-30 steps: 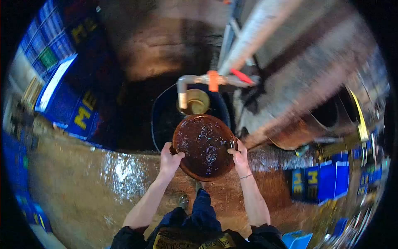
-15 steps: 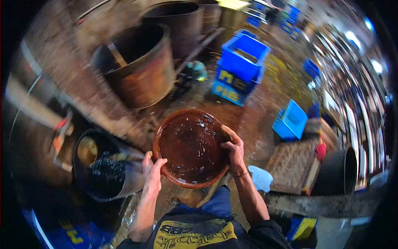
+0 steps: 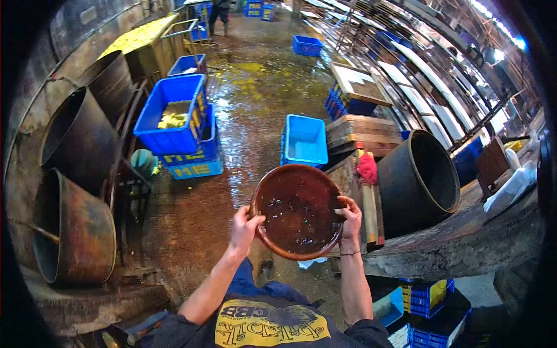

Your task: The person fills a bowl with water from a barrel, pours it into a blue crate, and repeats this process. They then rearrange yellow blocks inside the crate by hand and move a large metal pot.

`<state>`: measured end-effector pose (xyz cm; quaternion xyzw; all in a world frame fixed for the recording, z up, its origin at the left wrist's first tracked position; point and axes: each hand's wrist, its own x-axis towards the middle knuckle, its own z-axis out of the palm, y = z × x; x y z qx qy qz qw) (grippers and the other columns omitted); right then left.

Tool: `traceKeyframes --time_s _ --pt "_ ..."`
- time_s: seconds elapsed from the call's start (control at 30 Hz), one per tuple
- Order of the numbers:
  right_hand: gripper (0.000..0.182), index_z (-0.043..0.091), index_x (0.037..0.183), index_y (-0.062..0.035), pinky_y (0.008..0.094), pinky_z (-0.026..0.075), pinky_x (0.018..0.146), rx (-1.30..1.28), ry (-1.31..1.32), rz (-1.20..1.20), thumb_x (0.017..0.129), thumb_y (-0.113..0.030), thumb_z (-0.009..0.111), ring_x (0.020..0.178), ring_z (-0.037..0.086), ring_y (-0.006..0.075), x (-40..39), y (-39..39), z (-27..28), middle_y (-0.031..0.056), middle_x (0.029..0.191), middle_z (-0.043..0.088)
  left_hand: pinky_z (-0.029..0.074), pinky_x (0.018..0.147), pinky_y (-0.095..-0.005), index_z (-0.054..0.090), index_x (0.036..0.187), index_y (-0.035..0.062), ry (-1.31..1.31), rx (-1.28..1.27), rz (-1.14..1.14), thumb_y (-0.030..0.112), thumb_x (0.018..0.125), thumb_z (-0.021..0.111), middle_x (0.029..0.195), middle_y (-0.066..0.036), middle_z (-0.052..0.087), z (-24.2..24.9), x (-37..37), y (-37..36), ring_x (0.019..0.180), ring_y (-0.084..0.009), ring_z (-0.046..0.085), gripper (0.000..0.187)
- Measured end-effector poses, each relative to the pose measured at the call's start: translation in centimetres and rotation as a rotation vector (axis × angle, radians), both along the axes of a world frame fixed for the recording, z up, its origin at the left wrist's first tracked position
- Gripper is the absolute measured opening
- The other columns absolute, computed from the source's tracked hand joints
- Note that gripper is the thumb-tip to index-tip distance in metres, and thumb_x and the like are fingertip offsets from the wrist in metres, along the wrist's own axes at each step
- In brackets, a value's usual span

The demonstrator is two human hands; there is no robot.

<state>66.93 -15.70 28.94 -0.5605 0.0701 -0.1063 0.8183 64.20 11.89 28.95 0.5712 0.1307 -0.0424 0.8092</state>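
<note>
A wide, shallow brown bowl with a rounded rim is held out in front of my body, its inside wet and glistening. My left hand grips the rim on the left, thumb over the edge. On the opposite side my right hand is closed on the rim, its thumb reaching inside. The fingers beneath the bowl are hidden. Beyond its far rim a light blue crate stands on the wet floor.
Stacked blue crates and large rusty drums line the left. At right are a dark barrel, wooden boards with a red bundle, and a concrete ledge. A person stands far back on the wet floor.
My view has swung to the right, so the crates and drums now appear farther left. Both hands still hold the bowl, which has come along with the turn.
</note>
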Motion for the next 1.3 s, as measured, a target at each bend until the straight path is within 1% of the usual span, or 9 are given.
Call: traceKeyframes --time_s 0.17,0.43,0.5,0.6,0.77,0.9,1.03,1.17,1.3 --pt "0.044 0.062 0.100 0.0021 0.0245 0.043 0.083 -0.120 0.067 -0.276 0.057 0.004 0.052 0.094 0.056 0.0168 9.1 -8.2 -0.3 0.0083 0.101 0.061 0.044 0.071 -0.0260 0.057 0.096 -0.0005 0.012 -0.056 -0.190 0.013 0.080 0.061 0.086 -0.004 0.059 -0.5 15.0 -7.8 0.079 -0.0108 0.054 0.022" --pt "0.036 0.060 0.091 -0.0013 0.0228 0.041 0.080 0.009 0.200 -0.492 0.057 0.002 0.049 0.085 0.054 0.0161 26.0 -14.4 -6.9 0.0039 0.088 0.058 0.043 0.061 -0.0270 0.061 0.099 0.0018 0.112 0.104 -0.416 0.018 0.086 0.057 0.080 -0.002 0.059 -6.4 39.3 -14.8 0.070 -0.0120 0.055 0.022" --pt "0.035 0.058 0.088 -0.0023 0.0236 0.042 0.079 -0.182 0.279 -0.586 0.056 0.003 0.047 0.083 0.054 0.0178 30.2 -14.4 -7.9 0.0042 0.086 0.057 0.046 0.064 -0.0302 0.060 0.108 0.0009 0.115 0.052 -0.423 0.021 0.087 0.056 0.082 -0.006 0.062 -9.2 44.0 -16.1 0.072 -0.0150 0.058 0.029" --pt "0.032 0.057 0.085 -0.0030 0.0284 0.044 0.080 0.004 0.358 -0.635 0.055 0.004 0.049 0.084 0.055 0.0216 35.8 -13.8 -8.7 0.0064 0.087 0.057 0.046 0.082 -0.0357 0.053 0.119 0.0000 0.167 0.451 -0.430 0.021 0.088 0.050 0.106 -0.019 0.063 -11.9 49.5 -17.7 0.096 -0.0265 0.062 0.038" --pt "0.031 0.058 0.083 -0.0014 0.0279 0.044 0.077 -0.049 0.503 -0.677 0.054 0.005 0.049 0.081 0.054 0.0216 42.0 -14.9 -9.3 0.0076 0.087 0.056 0.045 0.085 -0.0340 0.053 0.122 0.0016 0.292 0.543 -0.519 0.025 0.090 0.049 0.108 -0.017 0.063 -14.4 54.9 -19.2 0.100 -0.0254 0.060 0.039" --pt "0.031 0.058 0.083 -0.0004 0.0264 0.044 0.074 -0.077 0.566 -0.652 0.055 0.006 0.048 0.077 0.054 0.0203 46.3 -15.4 -6.3 0.0072 0.085 0.057 0.045 0.083 -0.0341 0.056 0.118 0.0026 0.404 0.474 -0.549 0.024 0.089 0.047 0.106 -0.018 0.063 -16.3 56.3 -21.2 0.098 -0.0250 0.060 0.037" --pt "0.032 0.060 0.084 0.0006 0.0242 0.044 0.070 -0.462 0.626 -0.607 0.056 0.006 0.047 0.077 0.055 0.0179 49.6 -17.6 -3.3 0.0067 0.084 0.060 0.037 0.049 -0.0272 0.068 0.099 0.0111 0.556 0.093 -0.693 0.015 0.087 0.044 0.067 0.002 0.058 -16.6 56.5 -23.6 0.056 -0.0105 0.049 0.027" --pt "0.030 0.062 0.089 0.0015 0.0223 0.043 0.071 -0.789 0.584 -0.478 0.064 0.006 0.046 0.080 0.055 0.0138 53.5 -18.0 2.8 0.0066 0.087 0.061 0.036 0.045 -0.0284 0.067 0.091 0.0144 0.780 -0.262 -0.782 0.019 0.091 0.041 0.070 0.003 0.060 -15.9 55.1 -27.8 0.056 -0.0079 0.048 0.027" --pt "0.031 0.063 0.096 0.0039 0.0228 0.043 0.074 -1.149 0.434 -0.283 0.071 0.003 0.044 0.079 0.054 0.0123 57.5 -16.5 11.5 0.0051 0.086 0.061 0.051 0.064 -0.0266 0.061 0.112 0.0152 0.824 -0.603 -0.877 0.024 0.094 0.043 0.092 0.002 0.065 -9.1 56.3 -30.3 0.076 -0.0108 0.061 0.027"
